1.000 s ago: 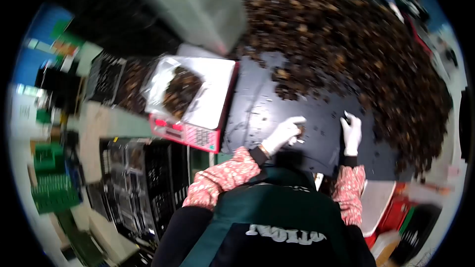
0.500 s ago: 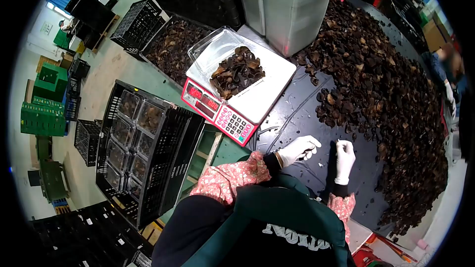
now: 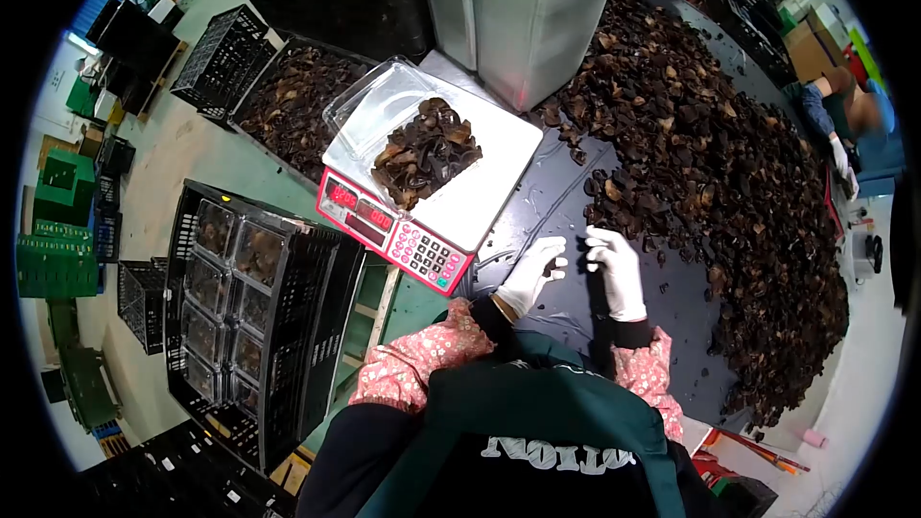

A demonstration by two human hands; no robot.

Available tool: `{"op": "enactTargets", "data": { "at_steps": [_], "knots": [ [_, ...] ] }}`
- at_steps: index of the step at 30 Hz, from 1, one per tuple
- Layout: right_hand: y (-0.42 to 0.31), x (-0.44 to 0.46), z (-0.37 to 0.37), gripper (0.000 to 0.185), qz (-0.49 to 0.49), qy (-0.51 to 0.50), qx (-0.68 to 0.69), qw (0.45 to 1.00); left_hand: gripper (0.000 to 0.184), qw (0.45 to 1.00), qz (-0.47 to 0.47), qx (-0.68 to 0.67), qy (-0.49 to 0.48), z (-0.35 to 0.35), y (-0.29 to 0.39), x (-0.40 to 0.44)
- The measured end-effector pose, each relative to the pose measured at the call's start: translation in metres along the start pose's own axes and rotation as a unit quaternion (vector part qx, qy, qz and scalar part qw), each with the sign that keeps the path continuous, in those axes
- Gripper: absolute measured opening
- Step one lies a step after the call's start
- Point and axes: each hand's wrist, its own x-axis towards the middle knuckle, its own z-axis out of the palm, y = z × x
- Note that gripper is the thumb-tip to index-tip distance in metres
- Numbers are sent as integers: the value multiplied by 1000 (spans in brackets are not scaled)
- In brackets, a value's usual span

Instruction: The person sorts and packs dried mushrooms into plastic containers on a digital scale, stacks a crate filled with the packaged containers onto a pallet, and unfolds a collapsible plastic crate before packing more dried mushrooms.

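Note:
My left hand (image 3: 531,276), in a white glove, hovers over the dark tabletop (image 3: 561,201) just right of the scale, fingers loosely bent and apart with nothing visible in them. Facing it, my right hand (image 3: 615,271), also gloved, has half-curled fingers and appears to hold nothing. It is near the edge of a large heap of dark brown wood ear mushrooms (image 3: 691,125). On the red and white digital scale (image 3: 499,177) sits a clear plastic box (image 3: 350,125) with its lid raised. Wood ear mushrooms (image 3: 427,153) fill the box. Red digits glow on the scale's display.
Tall stacks of clear plastic boxes (image 3: 532,19) stand behind the scale. At left, a black crate (image 3: 321,326) holds several filled boxes. Another bin of mushrooms (image 3: 297,101) lies beyond it. Co-workers' gloved hands (image 3: 841,158) show at the far right and top.
My right hand has moved left and away from me, its fingers turning toward my left hand. The view has shifted, so the scale appears further left. The filled box remains on the scale.

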Motion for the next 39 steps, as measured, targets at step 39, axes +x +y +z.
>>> {"op": "enactTargets", "data": {
  "at_steps": [39],
  "knots": [
    [-103, 113, 215, 21, -460, -106, -338, 814, 15, 786, 364, 471, 170, -35, 97, -97]
  ]
}}
